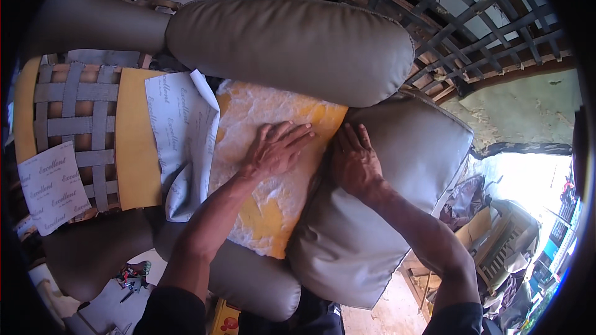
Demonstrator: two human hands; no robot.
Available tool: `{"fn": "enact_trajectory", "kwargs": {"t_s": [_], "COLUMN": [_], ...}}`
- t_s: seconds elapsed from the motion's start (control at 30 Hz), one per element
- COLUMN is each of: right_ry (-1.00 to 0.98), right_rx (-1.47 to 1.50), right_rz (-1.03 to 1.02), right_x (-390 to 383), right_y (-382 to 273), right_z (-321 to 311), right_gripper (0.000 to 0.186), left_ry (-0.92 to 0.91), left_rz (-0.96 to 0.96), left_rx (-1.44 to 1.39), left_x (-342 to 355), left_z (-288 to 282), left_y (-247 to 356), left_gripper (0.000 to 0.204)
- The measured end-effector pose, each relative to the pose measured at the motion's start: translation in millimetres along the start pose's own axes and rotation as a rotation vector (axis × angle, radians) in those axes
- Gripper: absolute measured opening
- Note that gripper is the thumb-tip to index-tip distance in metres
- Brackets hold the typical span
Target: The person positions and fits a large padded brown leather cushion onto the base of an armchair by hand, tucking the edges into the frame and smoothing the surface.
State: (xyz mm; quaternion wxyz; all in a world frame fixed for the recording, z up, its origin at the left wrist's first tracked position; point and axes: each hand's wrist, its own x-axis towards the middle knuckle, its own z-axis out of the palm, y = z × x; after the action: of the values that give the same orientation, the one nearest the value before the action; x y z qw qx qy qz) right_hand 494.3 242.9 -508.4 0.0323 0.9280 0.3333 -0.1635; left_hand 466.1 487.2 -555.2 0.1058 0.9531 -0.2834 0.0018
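Observation:
My left hand (279,149) lies with its fingers stretched out on a yellow foam pad (267,217) that is partly covered by white fluffy wadding (239,108). Beside it, my right hand (357,161) rests on the brown leather-like seat cushion (385,142), its extended fingers along the edge that meets the foam. Neither hand appears to grip anything. A printed white fabric sheet (177,111) is folded back at the foam's left side. Padded brown armrests (285,43) bound the seat on the far side and, below my left forearm, on the near side (254,279).
Grey woven webbing (71,96) on a wooden frame shows at the left, with a loose printed fabric piece (56,189) on it. Another frame with dark webbing (459,18) stands at the far right. Small tools (133,279) lie on the floor at lower left.

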Motion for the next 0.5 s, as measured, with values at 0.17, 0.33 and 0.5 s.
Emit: {"fn": "enact_trajectory", "kwargs": {"t_s": [0.17, 0.33, 0.5], "right_ry": [-0.250, 0.082, 0.249], "right_rx": [-0.293, 0.147, 0.288], "right_rz": [0.006, -0.065, -0.247], "right_x": [15.4, 2.2, -21.5], "right_y": [-17.4, -4.4, 16.4], "right_z": [7.6, -2.8, -7.5], "right_gripper": [0.055, 0.047, 0.045], "left_ry": [-0.038, 0.046, -0.017], "left_rz": [-0.027, -0.468, -0.629], "left_rx": [-0.051, -0.712, -0.647], "left_x": [19.2, -22.4, -4.8], "left_z": [-22.8, -22.1, -20.0], "left_y": [33.5, 153.3, 184.7], "left_gripper": [0.056, 0.058, 0.060]}}
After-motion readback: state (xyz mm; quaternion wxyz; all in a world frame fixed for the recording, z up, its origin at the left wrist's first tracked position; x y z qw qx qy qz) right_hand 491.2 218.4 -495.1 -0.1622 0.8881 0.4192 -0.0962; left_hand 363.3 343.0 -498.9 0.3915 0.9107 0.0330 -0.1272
